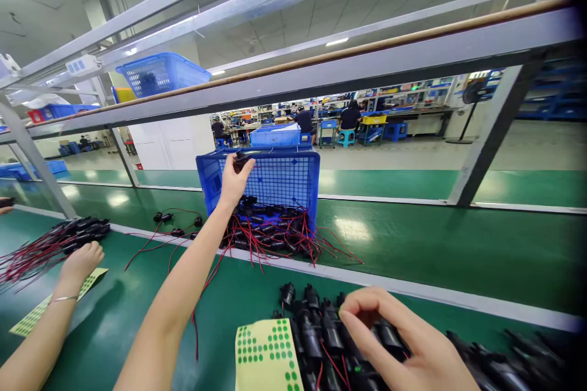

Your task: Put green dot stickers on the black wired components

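Observation:
My left hand is raised at the front rim of a tilted blue plastic basket, its fingers closed on a small black pump, mostly hidden by the fingers. Inside the basket and spilling from it lie many black pumps with red and black wires. My right hand hovers over a row of black pumps on the green bench, thumb and forefinger brought together; whatever is between them cannot be made out. Beside that row lies a yellow sheet of round green stickers.
At the left, a co-worker's hand is near a pile of wired pumps and another sticker sheet. Loose pumps lie left of the basket. A metal shelf rail crosses overhead, bearing a blue basket.

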Demonstrator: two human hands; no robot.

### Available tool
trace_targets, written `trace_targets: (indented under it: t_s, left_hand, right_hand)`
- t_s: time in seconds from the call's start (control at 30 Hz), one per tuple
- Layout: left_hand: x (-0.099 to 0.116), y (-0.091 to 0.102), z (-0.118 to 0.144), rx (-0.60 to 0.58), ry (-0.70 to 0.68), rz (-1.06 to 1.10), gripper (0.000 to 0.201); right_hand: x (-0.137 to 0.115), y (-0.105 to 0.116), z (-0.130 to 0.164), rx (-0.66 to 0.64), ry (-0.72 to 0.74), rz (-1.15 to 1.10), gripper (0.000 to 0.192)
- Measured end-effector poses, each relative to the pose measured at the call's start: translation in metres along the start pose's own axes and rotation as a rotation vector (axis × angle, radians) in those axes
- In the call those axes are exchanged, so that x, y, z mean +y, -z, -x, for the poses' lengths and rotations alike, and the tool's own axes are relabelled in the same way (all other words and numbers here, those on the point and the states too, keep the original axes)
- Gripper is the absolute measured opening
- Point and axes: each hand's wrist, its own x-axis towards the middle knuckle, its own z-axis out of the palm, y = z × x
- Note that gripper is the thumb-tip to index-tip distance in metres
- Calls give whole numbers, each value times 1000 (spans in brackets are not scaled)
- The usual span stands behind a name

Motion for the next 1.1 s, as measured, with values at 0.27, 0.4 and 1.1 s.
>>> trace_targets:
  t_s: [0.27, 0.4, 1.1]
  left_hand:
    - [117, 59, 183, -281, 209, 113, 22]
    - [125, 58, 263, -442, 473, 45, 20]
    - [108, 24, 327, -185, 141, 85, 22]
  right_hand:
    - [-16, -4, 5, -243, -256, -407, 34]
    - [-20, -10, 11, -375, -251, -491, 31]
    - [-55, -27, 29, -437, -35, -368, 19]
